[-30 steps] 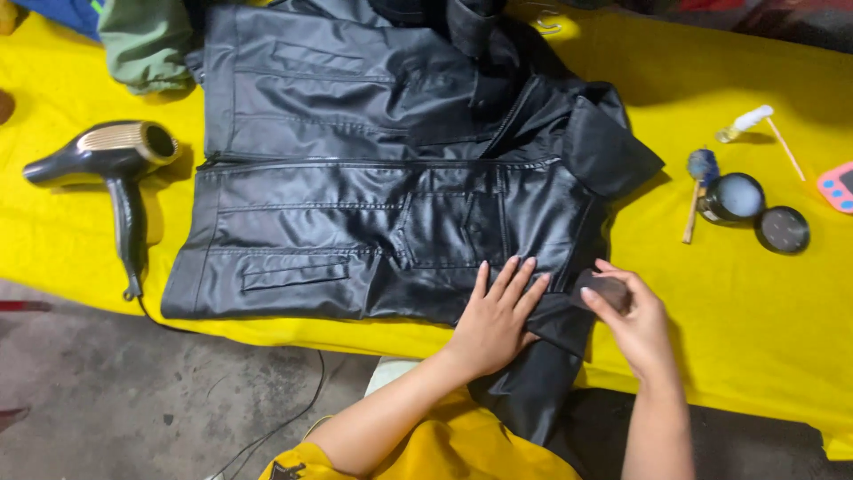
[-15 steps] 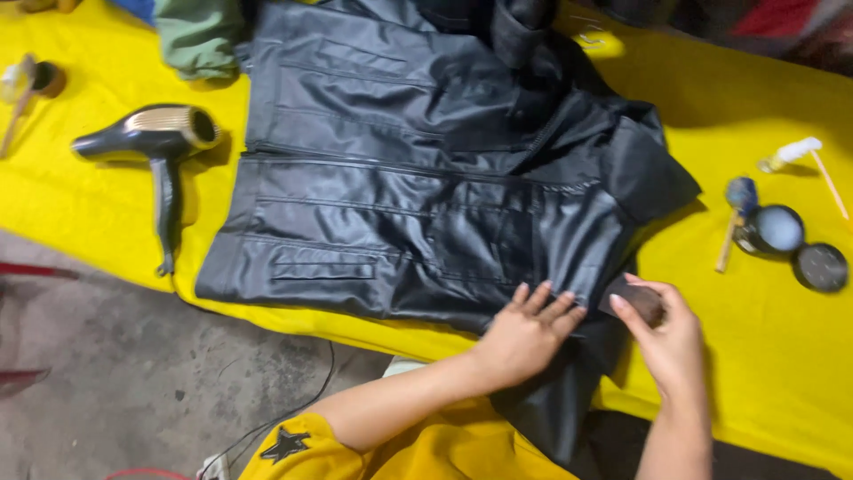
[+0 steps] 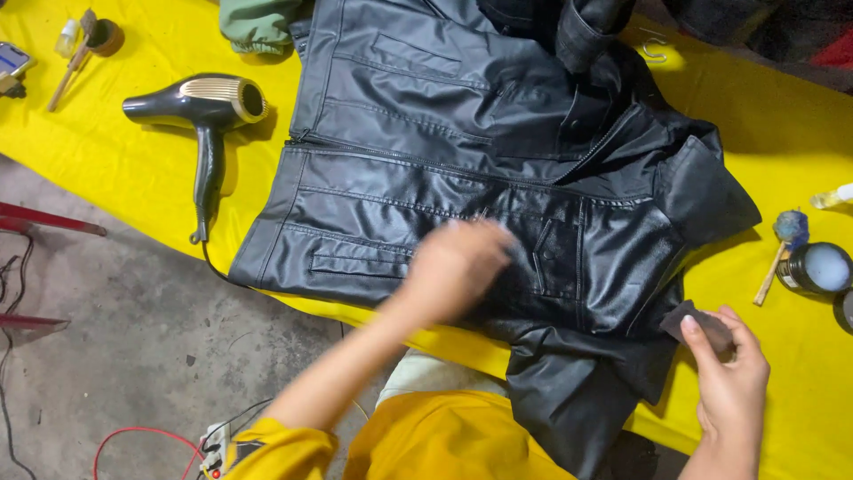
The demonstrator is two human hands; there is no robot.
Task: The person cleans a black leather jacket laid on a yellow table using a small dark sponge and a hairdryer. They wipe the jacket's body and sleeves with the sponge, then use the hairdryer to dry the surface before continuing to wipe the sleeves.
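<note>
Head view: looking down on a black jacket spread over a yellow-covered desk.
Left hand: blurred, over the jacket's lower front near a chest pocket; fingers look loosely spread and hold nothing, though I cannot tell whether the palm touches the leather.
Right hand: off the jacket's right edge, fingers pinched round a small dark pad.
Jacket: lies front up, zipper across the middle, one sleeve hanging over the desk's near edge toward the person.
Handling: likely soft, floppy and fairly heavy; the glossy surface looks slippery, so a flat palm would steady it better than a pinch. Hem, collar or sleeve cuff seem the best places to grip.
Pad: looks light and pliable.
Left of jacket: hairdryer.
Right of jacket: open tin, brush.
</note>
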